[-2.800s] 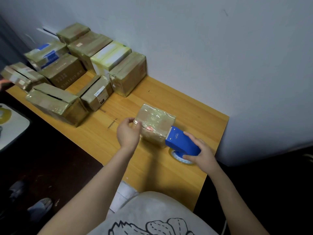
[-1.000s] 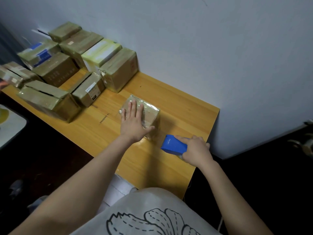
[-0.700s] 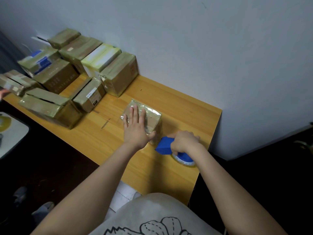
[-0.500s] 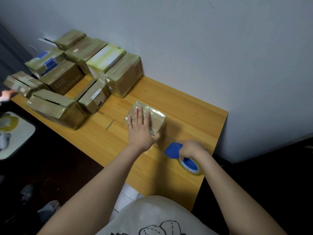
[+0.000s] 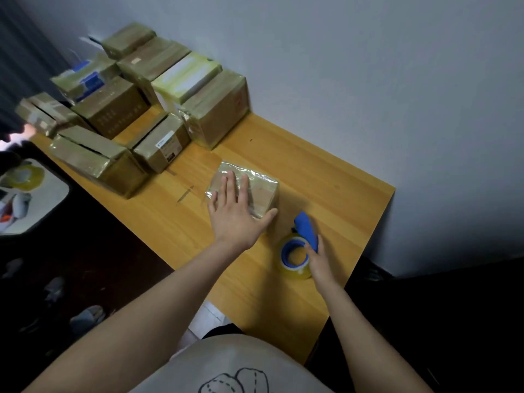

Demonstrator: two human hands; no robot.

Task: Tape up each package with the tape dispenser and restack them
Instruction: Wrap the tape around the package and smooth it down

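Wooden table (image 5: pixel 326 188) against grey wall (image 5: pixel 368 80). Small package (image 5: pixel 263 191) lies flat near middle; left hand (image 5: pixel 235 214) presses on top, fingers straight and spread, covering near half. Tape dispenser (image 5: pixel 304 228) rests on table just beside package's near right corner; right hand (image 5: pixel 319 260) seems to grip blue handle, view blurred there. Taped boxes (image 5: pixel 158 109) crowd far left end, well apart from package.
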